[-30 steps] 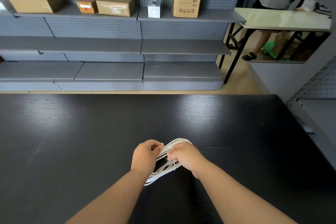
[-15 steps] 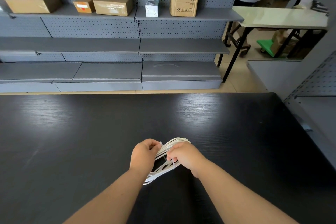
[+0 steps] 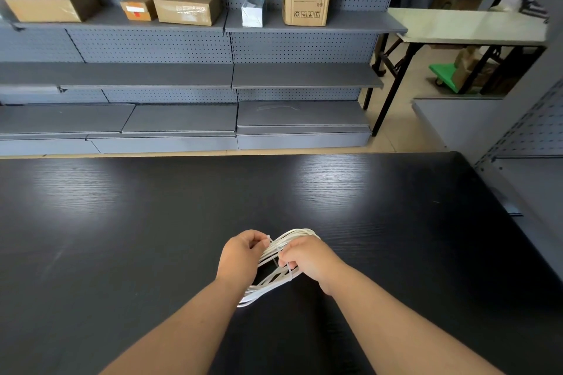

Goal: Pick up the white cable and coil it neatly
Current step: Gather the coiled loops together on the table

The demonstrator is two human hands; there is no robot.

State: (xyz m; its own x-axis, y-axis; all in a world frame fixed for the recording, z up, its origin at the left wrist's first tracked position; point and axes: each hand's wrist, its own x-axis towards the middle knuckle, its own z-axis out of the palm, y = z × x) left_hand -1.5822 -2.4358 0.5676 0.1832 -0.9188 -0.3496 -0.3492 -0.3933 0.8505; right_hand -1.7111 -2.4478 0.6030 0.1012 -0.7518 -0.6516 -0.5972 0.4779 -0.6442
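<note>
— Fingers [image 3: 257,243] of the left hand [image 3: 240,256], how are they?
— Curled, they pinch the cable [image 3: 272,251]. The right hand [image 3: 309,259] also grips it.
— Where is the cable?
— Coiled in loops between both hands, over the bench [image 3: 122,222].

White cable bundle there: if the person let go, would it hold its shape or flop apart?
Probably floppy: loops of the white cable bend tightly between the left hand and right hand and droop toward the left wrist. Likely light, as the strands are thin. The loops lie uneven, so they may spread if released.
</note>
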